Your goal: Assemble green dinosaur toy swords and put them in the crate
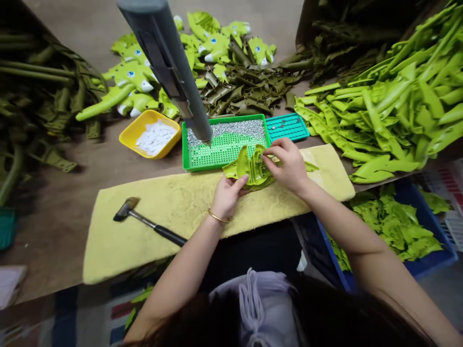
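Note:
My left hand (228, 193) grips the lower left edge of a lime green plastic shell (249, 166), its thumb on top. The shell lies hollow side up, with ribs inside, over the yellow cloth pad (152, 207). At the shell's upper right, my right hand (285, 164) has thumb and index finger pinched together; what they hold is too small to name. Just beyond the shell stands a green tray (224, 149) of small metal pieces. Part of another lime green piece (311, 166) shows beside my right hand.
A hammer (148, 220) lies on the pad's left. A grey tool (173, 72) hangs over the tray. Around are a yellow bowl (125, 137), teal tray (289, 126), green parts (390, 106), dark parts (242, 89) and a blue bin (427, 267).

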Demonstrator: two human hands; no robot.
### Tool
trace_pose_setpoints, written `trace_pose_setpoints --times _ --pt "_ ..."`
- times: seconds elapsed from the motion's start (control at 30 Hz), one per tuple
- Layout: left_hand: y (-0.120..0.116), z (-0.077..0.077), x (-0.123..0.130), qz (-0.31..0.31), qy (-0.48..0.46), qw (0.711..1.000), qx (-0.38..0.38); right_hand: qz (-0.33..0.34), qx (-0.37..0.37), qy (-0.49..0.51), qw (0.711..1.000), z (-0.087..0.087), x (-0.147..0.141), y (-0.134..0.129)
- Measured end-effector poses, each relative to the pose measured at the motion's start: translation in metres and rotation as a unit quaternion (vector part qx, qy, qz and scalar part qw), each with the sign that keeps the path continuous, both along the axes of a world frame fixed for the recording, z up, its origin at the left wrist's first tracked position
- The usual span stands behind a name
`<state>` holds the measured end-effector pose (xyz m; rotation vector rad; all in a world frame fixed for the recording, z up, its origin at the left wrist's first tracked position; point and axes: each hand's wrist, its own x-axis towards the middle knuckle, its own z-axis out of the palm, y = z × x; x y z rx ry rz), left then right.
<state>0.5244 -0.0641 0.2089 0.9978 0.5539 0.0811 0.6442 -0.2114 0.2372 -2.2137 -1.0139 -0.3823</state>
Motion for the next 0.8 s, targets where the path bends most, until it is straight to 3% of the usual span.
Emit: trace_pose_setpoints --times 0.1,0.2,0.33,0.43,0.5,0.57,0.63,0.73,0.8 --pt "0.0 0.001 0.0 0.002 -0.003 1.0 0.0 -0.015 -0.06 -0.089 0.994 -0.008 -0.015 0.004" --pt "0.0 0.002 0.0 -0.006 -0.001 1.0 -0.002 -0.044 -0.065 -0.102 0.992 -0.009 0.004 0.002" --pt "0.0 0.003 -0.001 -0.009 0.0 1.0 0.0 -0.138 -0.077 0.019 0.987 -0.008 0.065 0.006" --pt "0.001 0.003 -0.001 -0.011 0.003 1.0 0.001 -0.135 -0.158 0.101 0.973 -0.012 0.101 0.015" --pt "0.001 0.004 -0.001 -0.01 0.006 1.0 0.001 -0.13 -0.184 0.135 0.965 -0.011 0.107 0.019" --pt "0.001 0.004 -0.001 -0.009 0.009 1.0 0.0 -0.135 -0.167 0.137 0.967 -0.006 0.097 0.016" --pt "0.001 0.004 -0.001 -0.008 0.01 1.0 -0.003 -0.132 -0.103 0.115 0.979 0.003 0.076 0.01" --pt "0.001 0.002 -0.001 -0.009 0.006 1.0 -0.009 -0.079 -0.009 0.094 0.992 0.01 0.034 0.0" --pt "0.0 0.001 0.0 -0.008 0.001 1.0 -0.01 -0.033 0.005 0.083 0.996 0.007 0.01 -0.002"
